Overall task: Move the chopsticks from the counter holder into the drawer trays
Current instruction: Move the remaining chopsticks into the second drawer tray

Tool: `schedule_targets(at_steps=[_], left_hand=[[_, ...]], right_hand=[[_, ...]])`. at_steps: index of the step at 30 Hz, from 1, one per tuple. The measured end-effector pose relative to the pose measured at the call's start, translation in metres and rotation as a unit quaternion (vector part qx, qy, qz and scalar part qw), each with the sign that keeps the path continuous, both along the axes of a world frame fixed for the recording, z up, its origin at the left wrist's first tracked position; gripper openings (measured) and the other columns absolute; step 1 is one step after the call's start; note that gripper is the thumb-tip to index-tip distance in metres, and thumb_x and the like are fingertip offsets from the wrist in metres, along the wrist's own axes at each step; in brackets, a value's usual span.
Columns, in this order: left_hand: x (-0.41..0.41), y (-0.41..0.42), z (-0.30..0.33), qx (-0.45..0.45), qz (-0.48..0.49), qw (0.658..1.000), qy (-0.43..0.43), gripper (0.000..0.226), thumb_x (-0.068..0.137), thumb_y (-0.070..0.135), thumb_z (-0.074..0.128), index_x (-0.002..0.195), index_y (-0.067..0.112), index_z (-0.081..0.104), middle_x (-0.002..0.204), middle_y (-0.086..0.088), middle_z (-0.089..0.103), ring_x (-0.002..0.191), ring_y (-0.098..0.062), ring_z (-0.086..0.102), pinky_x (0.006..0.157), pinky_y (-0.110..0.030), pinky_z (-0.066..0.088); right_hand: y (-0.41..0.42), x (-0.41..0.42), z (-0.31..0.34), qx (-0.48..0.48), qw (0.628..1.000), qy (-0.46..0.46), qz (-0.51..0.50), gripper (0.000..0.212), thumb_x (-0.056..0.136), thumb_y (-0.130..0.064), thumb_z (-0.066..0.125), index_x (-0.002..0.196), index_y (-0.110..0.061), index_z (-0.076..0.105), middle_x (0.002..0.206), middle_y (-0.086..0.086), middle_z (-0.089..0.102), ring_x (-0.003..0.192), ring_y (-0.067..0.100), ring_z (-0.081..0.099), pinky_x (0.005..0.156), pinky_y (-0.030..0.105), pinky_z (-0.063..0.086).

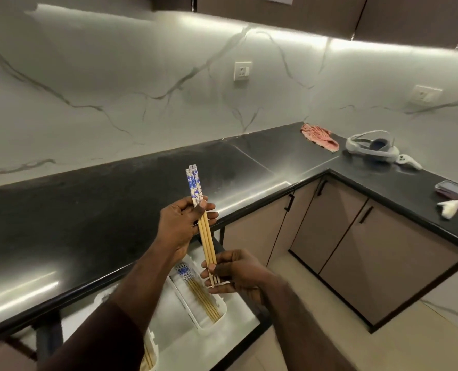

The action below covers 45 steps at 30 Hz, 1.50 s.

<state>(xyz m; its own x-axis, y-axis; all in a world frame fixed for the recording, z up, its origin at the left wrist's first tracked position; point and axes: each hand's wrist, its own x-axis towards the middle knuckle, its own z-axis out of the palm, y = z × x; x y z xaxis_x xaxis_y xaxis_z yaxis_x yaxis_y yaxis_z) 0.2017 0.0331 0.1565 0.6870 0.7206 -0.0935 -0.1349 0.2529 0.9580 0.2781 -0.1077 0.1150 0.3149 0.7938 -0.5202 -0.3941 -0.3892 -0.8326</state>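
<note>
Three bamboo chopsticks w/ blue-white patterned tops (pixel 206 231) sit in our two hands, above the open drawer. Left hand (pixel 181 226) pinches them near the tops; right hand (pixel 234 274) pinches the tips. We should even up the ends, then lower them flat into the white plastic tray (pixel 195 314) beside the chopsticks already in it (pixel 199 293), tops facing same way.

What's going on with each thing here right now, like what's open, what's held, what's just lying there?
Left hand: grips the bundle near its patterned tops.
Right hand: pinches the bundle's tips.
Held chopsticks: above the drawer, tilted.
Drawer: open.
White tray: holds several chopsticks lying flat.
Cabinet doors: closed.
Striped cloth: crumpled on the counter.
Headset: resting on the counter.
</note>
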Motion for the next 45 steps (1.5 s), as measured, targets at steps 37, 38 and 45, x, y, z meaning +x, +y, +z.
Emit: schedule_targets(at_steps=[37, 38, 45], left_hand=[[0.051, -0.005, -0.233, -0.307, 0.195, 0.912, 0.188, 0.015, 0.092, 0.000, 0.057, 0.101, -0.010, 0.065, 0.080, -0.020, 0.068, 0.072, -0.029, 0.068, 0.057, -0.035, 0.061], [0.052, -0.004, -0.235, -0.311, 0.198, 0.910, 0.191, 0.014, 0.092, -0.001, 0.057, 0.100, -0.010, 0.064, 0.079, -0.021, 0.068, 0.071, -0.029, 0.068, 0.055, -0.034, 0.061], [0.052, 0.007, -0.255, -0.338, 0.187, 0.892, 0.235, 0.013, 0.092, -0.005, 0.052, 0.098, -0.006, 0.064, 0.091, -0.027, 0.069, 0.078, -0.036, 0.068, 0.065, -0.042, 0.060]], right_hand=[[0.039, 0.081, -0.168, -0.283, 0.935, -0.006, 0.212, 0.017, 0.095, -0.003, 0.059, 0.107, 0.007, 0.066, 0.092, 0.017, 0.071, 0.075, 0.026, 0.072, 0.063, 0.042, 0.063], [0.042, 0.080, -0.171, -0.290, 0.934, -0.007, 0.207, 0.018, 0.096, -0.004, 0.059, 0.109, 0.007, 0.065, 0.092, 0.017, 0.071, 0.076, 0.026, 0.071, 0.064, 0.042, 0.063], [0.064, 0.074, -0.194, -0.322, 0.929, -0.074, 0.164, 0.021, 0.092, -0.007, 0.065, 0.109, 0.005, 0.062, 0.085, 0.015, 0.070, 0.068, 0.022, 0.071, 0.064, 0.039, 0.064]])
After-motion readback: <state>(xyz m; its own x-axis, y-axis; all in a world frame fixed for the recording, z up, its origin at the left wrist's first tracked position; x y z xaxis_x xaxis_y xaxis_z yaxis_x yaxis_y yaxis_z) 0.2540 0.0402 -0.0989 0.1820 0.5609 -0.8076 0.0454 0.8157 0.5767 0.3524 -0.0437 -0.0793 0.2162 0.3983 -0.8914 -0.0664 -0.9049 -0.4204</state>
